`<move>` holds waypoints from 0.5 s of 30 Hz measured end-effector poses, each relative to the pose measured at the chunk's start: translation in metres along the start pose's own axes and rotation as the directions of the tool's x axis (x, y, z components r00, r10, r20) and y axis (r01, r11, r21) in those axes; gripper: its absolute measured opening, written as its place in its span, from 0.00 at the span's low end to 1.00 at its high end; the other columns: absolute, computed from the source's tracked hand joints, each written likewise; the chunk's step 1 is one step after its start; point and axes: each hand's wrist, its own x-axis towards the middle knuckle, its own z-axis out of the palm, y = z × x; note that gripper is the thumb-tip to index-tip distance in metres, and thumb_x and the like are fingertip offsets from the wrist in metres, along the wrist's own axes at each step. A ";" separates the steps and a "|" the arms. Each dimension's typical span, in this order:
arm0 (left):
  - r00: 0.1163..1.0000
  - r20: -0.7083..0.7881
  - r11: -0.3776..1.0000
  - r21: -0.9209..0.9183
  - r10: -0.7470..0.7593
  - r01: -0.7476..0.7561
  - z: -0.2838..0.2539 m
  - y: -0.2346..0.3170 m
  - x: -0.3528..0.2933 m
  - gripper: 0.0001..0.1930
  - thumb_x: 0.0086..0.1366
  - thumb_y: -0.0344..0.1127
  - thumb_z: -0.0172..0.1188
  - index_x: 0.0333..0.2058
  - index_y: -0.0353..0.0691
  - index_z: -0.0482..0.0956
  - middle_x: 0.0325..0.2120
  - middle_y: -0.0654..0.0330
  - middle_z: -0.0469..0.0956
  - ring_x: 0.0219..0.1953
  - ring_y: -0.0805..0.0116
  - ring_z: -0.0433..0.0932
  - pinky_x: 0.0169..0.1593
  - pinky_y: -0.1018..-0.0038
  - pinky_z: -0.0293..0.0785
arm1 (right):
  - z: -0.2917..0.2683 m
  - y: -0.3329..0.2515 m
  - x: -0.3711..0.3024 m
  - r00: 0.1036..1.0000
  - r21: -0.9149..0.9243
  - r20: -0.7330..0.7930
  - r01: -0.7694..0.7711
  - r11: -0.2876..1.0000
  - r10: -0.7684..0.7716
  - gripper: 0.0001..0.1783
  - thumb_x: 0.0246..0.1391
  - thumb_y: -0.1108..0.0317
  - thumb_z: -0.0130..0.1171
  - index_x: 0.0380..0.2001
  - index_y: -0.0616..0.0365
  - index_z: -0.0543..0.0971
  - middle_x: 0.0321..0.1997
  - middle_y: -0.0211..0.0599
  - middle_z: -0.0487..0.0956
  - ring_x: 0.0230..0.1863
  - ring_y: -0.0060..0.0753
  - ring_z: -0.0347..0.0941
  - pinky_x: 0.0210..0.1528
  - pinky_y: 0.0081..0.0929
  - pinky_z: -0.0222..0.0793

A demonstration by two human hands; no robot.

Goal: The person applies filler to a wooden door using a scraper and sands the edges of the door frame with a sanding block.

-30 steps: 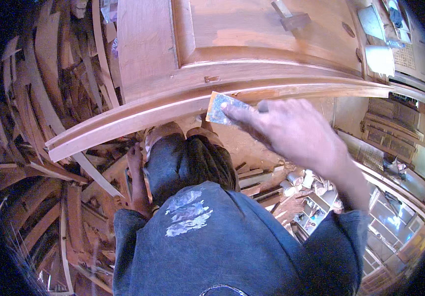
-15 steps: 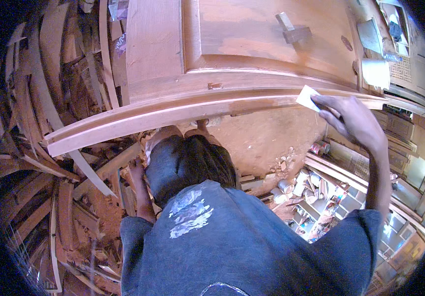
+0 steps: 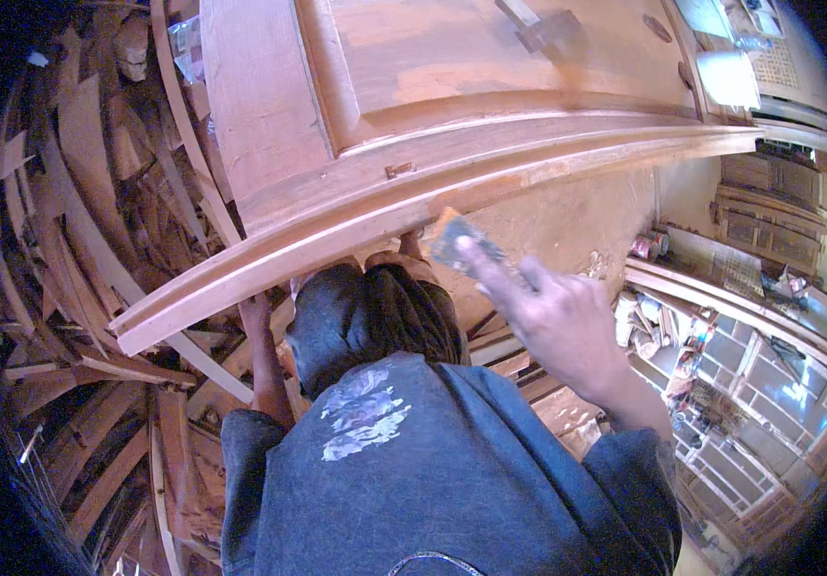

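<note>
My right hand (image 3: 567, 322) pinches a small flat scraper (image 3: 461, 245), dark grey and blurred, with orange-brown stuff on its tip. The scraper is held just below the front edge of a long wooden rail (image 3: 356, 230), apart from it as far as I can see. Along that rail runs a groove, with a brownish smear near its middle. Behind it lies a panelled wooden door (image 3: 269, 115). My left hand (image 3: 256, 309) is raised to the underside of the rail's left part; its fingers are hidden there.
A T-shaped wooden block (image 3: 540, 29) rests on the door panel. Heaps of wood offcuts (image 3: 87, 221) fill the left side. At right, tins (image 3: 648, 245) stand by long boards and glazed frames (image 3: 768, 394). A bare wall or floor patch (image 3: 567, 216) shows beyond the rail.
My right hand has swept left and nearer along the rail with the scraper, whose pale face has given way to a dark one. My left hand has risen to the rail. The view has shifted.
</note>
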 end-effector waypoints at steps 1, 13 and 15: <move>1.000 0.001 1.000 0.023 0.008 -0.008 -0.001 0.001 0.000 0.26 0.67 0.53 0.56 0.28 0.31 0.81 0.14 0.57 0.72 0.19 0.68 0.71 0.27 0.67 0.67 | 0.000 -0.005 0.005 1.000 -0.017 0.025 0.004 1.000 -0.003 0.34 0.59 0.68 0.51 0.69 0.37 0.60 0.27 0.36 0.75 0.21 0.36 0.79 0.20 0.36 0.75; 0.990 0.025 0.953 0.266 0.140 -0.142 -0.008 -0.066 0.005 0.29 0.67 0.56 0.56 0.33 0.28 0.82 0.17 0.51 0.76 0.21 0.64 0.74 0.31 0.63 0.71 | -0.040 0.095 -0.009 0.936 -0.242 0.166 -0.266 0.933 0.310 0.19 0.60 0.57 0.56 0.55 0.40 0.77 0.29 0.43 0.81 0.31 0.47 0.79 0.36 0.45 0.74; 0.993 0.100 0.935 0.340 0.069 -0.099 0.007 -0.017 0.004 0.28 0.66 0.55 0.56 0.35 0.28 0.82 0.18 0.51 0.77 0.22 0.63 0.75 0.32 0.64 0.72 | -0.058 0.102 -0.013 0.949 -0.161 0.173 -0.235 0.959 0.262 0.17 0.60 0.57 0.55 0.51 0.44 0.79 0.30 0.44 0.81 0.32 0.49 0.79 0.37 0.47 0.74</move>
